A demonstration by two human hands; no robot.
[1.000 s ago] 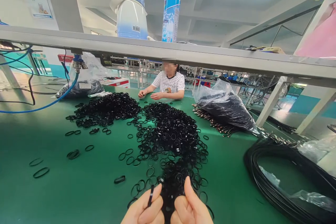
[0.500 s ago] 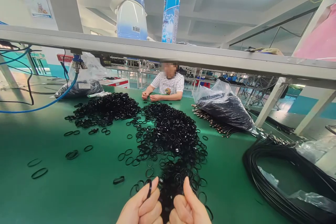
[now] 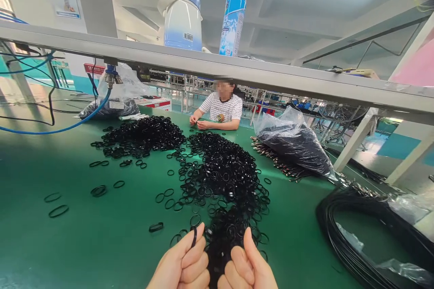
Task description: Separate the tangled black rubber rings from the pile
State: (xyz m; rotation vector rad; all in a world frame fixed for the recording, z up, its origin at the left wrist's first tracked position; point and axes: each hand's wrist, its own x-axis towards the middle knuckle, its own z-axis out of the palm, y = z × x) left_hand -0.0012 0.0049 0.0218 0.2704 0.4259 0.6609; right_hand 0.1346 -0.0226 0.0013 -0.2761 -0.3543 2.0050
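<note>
My left hand (image 3: 190, 257) is closed at the bottom middle, with a thin black rubber ring (image 3: 194, 237) pinched between thumb and forefinger. Beside it, a short gap to the right, my right hand (image 3: 247, 262) has its fingers curled in and its thumb pointing up; nothing shows in it. Between and beyond both hands spreads a heap of black rings (image 3: 224, 167) on the green tabletop (image 3: 111, 248). Several loose rings lie left of the heap, among them a ring (image 3: 58, 211) and a flattened ring (image 3: 156, 227).
Another ring pile (image 3: 145, 135) lies at the back left, near a plastic bag (image 3: 118, 99). A bag of black parts (image 3: 294, 144) and a black cable coil (image 3: 325, 221) are on the right. The overhead shelf (image 3: 142, 52) carries a jug (image 3: 183, 22) and spray can (image 3: 233, 22). A person (image 3: 224, 110) sits opposite.
The view has shifted slightly, so the table and shelf items appear farther right. My hands are a little farther apart. The ring stays in my left hand.
</note>
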